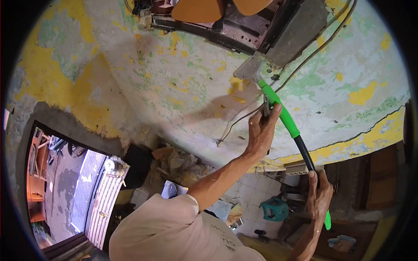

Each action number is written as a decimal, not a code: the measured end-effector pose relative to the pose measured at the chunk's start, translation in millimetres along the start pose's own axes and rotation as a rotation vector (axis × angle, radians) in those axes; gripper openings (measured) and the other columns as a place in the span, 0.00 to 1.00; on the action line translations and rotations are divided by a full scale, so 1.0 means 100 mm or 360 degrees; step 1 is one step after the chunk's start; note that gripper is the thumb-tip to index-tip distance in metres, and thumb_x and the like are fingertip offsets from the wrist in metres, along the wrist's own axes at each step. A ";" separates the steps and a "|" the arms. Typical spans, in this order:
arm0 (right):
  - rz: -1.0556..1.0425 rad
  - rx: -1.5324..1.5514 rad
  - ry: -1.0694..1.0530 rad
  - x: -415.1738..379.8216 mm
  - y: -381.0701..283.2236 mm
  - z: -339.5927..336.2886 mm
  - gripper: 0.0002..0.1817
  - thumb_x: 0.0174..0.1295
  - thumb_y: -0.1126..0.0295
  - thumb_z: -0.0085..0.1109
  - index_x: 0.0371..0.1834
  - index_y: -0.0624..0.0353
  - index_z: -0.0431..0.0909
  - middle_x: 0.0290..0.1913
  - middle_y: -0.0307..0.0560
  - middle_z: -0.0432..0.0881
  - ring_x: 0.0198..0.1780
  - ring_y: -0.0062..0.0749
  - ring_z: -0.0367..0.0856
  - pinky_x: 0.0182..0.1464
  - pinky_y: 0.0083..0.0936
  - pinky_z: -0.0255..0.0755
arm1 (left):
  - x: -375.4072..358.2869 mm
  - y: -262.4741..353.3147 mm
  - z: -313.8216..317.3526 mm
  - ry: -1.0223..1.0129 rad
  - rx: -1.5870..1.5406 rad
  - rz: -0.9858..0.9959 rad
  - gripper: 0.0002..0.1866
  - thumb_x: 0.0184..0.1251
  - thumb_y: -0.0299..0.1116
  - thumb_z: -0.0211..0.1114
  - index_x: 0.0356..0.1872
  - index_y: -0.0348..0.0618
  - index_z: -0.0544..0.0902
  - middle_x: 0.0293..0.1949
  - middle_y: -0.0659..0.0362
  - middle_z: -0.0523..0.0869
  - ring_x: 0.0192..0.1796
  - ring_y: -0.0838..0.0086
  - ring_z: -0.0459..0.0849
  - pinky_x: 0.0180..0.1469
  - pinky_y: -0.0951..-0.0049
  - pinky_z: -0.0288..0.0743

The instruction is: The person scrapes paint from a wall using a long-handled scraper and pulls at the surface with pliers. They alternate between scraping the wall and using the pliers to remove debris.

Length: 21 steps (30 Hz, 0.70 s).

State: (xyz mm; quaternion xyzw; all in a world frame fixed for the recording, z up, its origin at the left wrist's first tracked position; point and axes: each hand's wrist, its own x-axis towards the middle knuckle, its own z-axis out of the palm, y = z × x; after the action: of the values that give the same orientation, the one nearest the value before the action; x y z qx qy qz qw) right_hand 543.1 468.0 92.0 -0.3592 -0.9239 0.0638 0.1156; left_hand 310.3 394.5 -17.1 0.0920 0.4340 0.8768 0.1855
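Observation:
A long-handled scraper has a wide metal blade (pixel 247 69) at its top, lying against the patchy painted wall (pixel 196 95). Its green grip (pixel 285 115) leads into a black shaft (pixel 304 152), with a green end (pixel 327 221) below. My left hand (pixel 261 135) is closed around the green grip, thumb along its side. A small grey metal piece shows by those fingers. Lower down, my right hand (pixel 320 195) is wrapped round the black shaft near its bottom end. The blade sits just under the opening's frame.
Above is a framed opening (pixel 209 32) with orange fan-like blades. A cable (pixel 313 54) runs down the wall. At lower left, a doorway (pixel 65 187) gives onto paving. Debris (pixel 174 163) lies at the wall's foot, and a teal stool (pixel 275 209) stands on the tiled floor.

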 end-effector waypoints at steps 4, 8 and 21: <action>-0.0076 0.0226 0.0037 0.08 -0.06 0.20 0.28 0.82 0.47 0.56 0.38 0.66 0.77 0.22 0.63 0.74 0.24 0.58 0.72 0.30 0.47 0.67 | -0.01 0.05 -0.05 0.0036 -0.0026 -0.0081 0.22 0.81 0.53 0.69 0.34 0.46 0.80 0.28 0.74 0.66 0.32 0.86 0.60 0.34 0.75 0.54; 0.0002 0.0177 0.0024 -0.03 -0.04 0.39 0.28 0.83 0.48 0.55 0.35 0.65 0.78 0.22 0.61 0.76 0.24 0.61 0.73 0.31 0.45 0.69 | 0.01 -0.13 -0.10 0.0125 0.0038 0.0123 0.23 0.81 0.55 0.69 0.32 0.47 0.79 0.21 0.71 0.70 0.24 0.87 0.68 0.26 0.77 0.59; -0.0065 0.0253 0.0085 0.08 0.11 0.69 0.23 0.81 0.52 0.61 0.39 0.65 0.79 0.20 0.63 0.75 0.23 0.63 0.74 0.28 0.45 0.69 | 0.13 -0.23 -0.21 0.0147 0.0185 0.0160 0.24 0.82 0.54 0.68 0.32 0.45 0.78 0.24 0.72 0.68 0.27 0.86 0.63 0.29 0.75 0.57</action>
State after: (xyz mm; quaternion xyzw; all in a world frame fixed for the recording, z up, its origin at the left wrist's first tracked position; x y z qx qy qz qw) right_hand 526.2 478.8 24.4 -0.3315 -0.9197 0.1250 0.1696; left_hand 297.6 397.8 -48.2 0.0839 0.4871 0.8617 0.1153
